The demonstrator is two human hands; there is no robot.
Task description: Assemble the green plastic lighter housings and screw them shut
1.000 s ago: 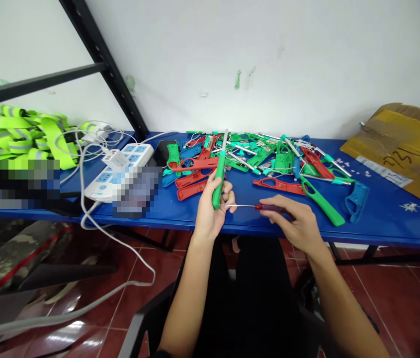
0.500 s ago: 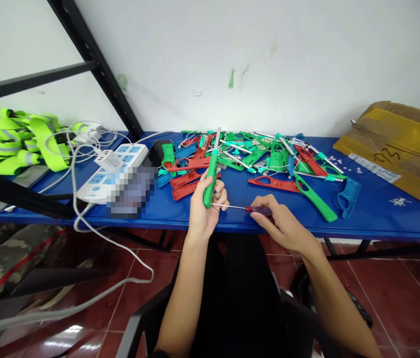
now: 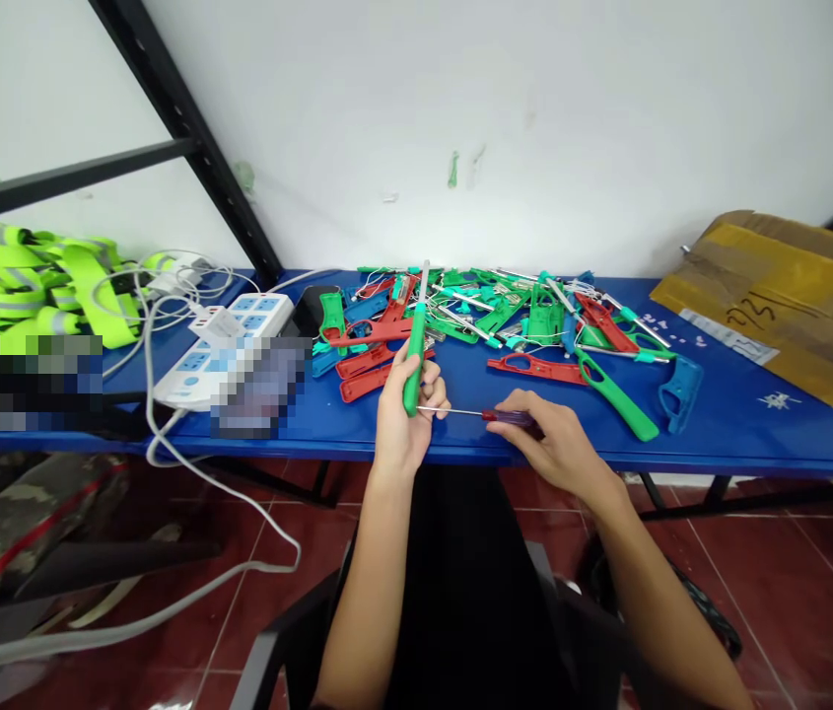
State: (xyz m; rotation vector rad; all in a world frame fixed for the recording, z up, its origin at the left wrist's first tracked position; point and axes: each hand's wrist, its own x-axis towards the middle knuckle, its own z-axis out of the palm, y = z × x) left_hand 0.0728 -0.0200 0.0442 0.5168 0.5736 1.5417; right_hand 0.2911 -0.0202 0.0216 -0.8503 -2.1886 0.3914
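Note:
My left hand (image 3: 402, 419) is closed round a green plastic lighter body (image 3: 414, 355) held upright, its metal tube pointing up. My right hand (image 3: 553, 444) pinches the dark red handle of a small screwdriver (image 3: 494, 415). The screwdriver's thin shaft lies level and its tip meets the lower end of the green body by my left fingers. Both hands hover over the front edge of the blue table (image 3: 719, 434). Behind them lies a pile of green, red and blue lighter parts (image 3: 505, 320).
A white power strip (image 3: 220, 340) with cables sits at the left, beside neon yellow straps (image 3: 38, 286). A flattened cardboard box (image 3: 793, 301) lies at the right end. Black shelf bars (image 3: 186, 128) cross the wall. Red tiled floor and a black chair are below.
Both hands hold the same grip on the same things. The view has shifted slightly, so the hands and table sit a little further left in the picture.

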